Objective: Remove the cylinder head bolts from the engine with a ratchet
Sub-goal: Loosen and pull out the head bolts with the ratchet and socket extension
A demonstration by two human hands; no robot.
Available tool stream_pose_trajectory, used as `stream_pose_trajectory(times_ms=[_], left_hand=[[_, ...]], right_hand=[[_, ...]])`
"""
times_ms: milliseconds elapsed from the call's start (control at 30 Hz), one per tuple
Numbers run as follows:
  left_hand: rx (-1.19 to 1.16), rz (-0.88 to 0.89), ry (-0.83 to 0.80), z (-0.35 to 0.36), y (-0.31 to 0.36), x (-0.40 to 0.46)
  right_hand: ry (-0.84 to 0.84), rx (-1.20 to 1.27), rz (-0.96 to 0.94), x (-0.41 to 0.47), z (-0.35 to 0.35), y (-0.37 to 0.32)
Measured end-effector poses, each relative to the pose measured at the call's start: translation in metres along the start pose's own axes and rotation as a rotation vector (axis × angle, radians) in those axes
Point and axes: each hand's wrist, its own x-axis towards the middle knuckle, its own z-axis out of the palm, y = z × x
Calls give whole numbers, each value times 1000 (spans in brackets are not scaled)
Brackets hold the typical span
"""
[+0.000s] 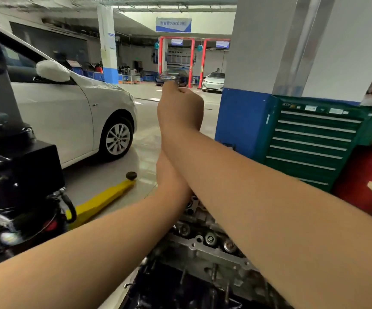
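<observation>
The right hand [179, 108] is raised at the centre of the frame, fingers curled round a blurred metal tool [176, 78], likely the ratchet. The left hand is hidden behind the right forearm, so its grip cannot be told. On the left stands a white car [69, 108], with a yellow lift arm [101, 200] on the floor below it. The engine [202, 248] sits bottom centre, its bolts [210, 238] showing between the crossed forearms. A green tool cabinet [309, 141] stands at the right.

A car repair workshop: white car [69, 112], red lift posts [192, 61], green tool chest [309, 141]; bare engine [205, 248] below.
</observation>
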Motion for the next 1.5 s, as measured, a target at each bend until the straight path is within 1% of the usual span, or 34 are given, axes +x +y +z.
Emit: stream_pose_trajectory(times_ms=[33, 67, 100, 133, 167, 200, 233, 267, 300, 333, 367, 400, 433, 467, 500, 533, 567, 633, 667, 700, 800, 833, 900, 967, 1000, 1033, 1100, 1167, 1200, 1233, 1300, 1367, 1433, 1500], left_hand=[[-43, -20, 100, 4, 2, 5], [-96, -81, 197, 3, 8, 10], [-131, -147, 247, 3, 13, 14], [-203, -201, 252, 1, 18, 18], [-291, -222, 201, -2, 19, 21], [-342, -235, 108, -8, 19, 25], [-392, -243, -52, -16, 16, 28], [-474, -246, -280, -26, 9, 34], [-566, -244, -510, -35, 3, 40], [-634, -251, -683, -42, -4, 48], [-662, -252, -790, -48, -7, 53], [-672, -244, -853, -51, -10, 57], [-653, -232, -871, -52, -10, 57], [-616, -219, -856, -51, -8, 56], [-556, -198, -793, -50, -4, 53], [-473, -175, -670, -49, 0, 47], [-374, -164, -486, -47, 3, 42], [-229, -149, -49, -44, 8, 29], [-229, -113, 91, -43, 13, 23], [-254, -70, 157, -41, 19, 16], [-331, -11, 210, -26, 38, 7], [-322, 1, 237, -20, 43, 7], [-244, -1, 306, -7, 53, 11], [-71, -61, 360, -1, 55, 19], [16, -76, 349, -2, 55, 25], [57, -72, 304, -4, 53, 30], [-112, -112, 148, -12, 52, 41], [-284, -201, -21, -25, 52, 47], [-351, -218, -87, -31, 51, 47], [-411, -216, -129, -35, 49, 47], [-520, -188, -176, -40, 44, 47], [-604, -165, -243, -40, 42, 48], [-623, -173, -325, -40, 40, 51], [-619, -179, -423, -41, 37, 55]], right_hand=[[-94, -20, 17, 4, -3, -3], [-198, -59, -1, 7, -8, -6], [-278, -143, -75, 11, -15, -7], [-333, -305, -205, 15, -24, -7], [-373, -535, -374, 21, -36, -8], [-422, -763, -540, 26, -50, -12], [-509, -938, -662, 30, -62, -18], [-631, -1026, -712, 33, -72, -26], [-750, -1045, -703, 35, -79, -35], [-839, -1034, -655, 37, -82, -43], [-901, -1024, -604, 39, -82, -50], [-927, -1048, -585, 40, -80, -56], [-919, -1111, -608, 40, -77, -61], [-896, -1194, -650, 40, -74, -65], [-869, -1277, -693, 40, -72, -66], [-830, -1341, -730, 39, -70, -66], [-795, -1368, -760, 38, -68, -65], [-737, -1448, -873, 33, -63, -59], [-710, -1498, -936, 29, -60, -57], [-682, -1508, -965, 26, -56, -55], [-607, -1531, -908, 15, -49, -57], [-595, -1563, -914, 12, -47, -58], [-591, -1650, -937, 6, -46, -61], [-587, -1737, -946, 3, -49, -64], [-580, -1756, -931, 3, -52, -64], [-561, -1760, -908, 3, -55, -63], [-507, -1717, -880, 8, -59, -58], [-482, -1530, -805, 15, -62, -58], [-520, -1442, -785, 17, -65, -61], [-594, -1390, -802, 21, -67, -64], [-769, -1351, -821, 23, -71, -72], [-875, -1338, -799, 26, -76, -79], [-897, -1344, -774, 29, -81, -79], [-881, -1357, -776, 31, -82, -75]])
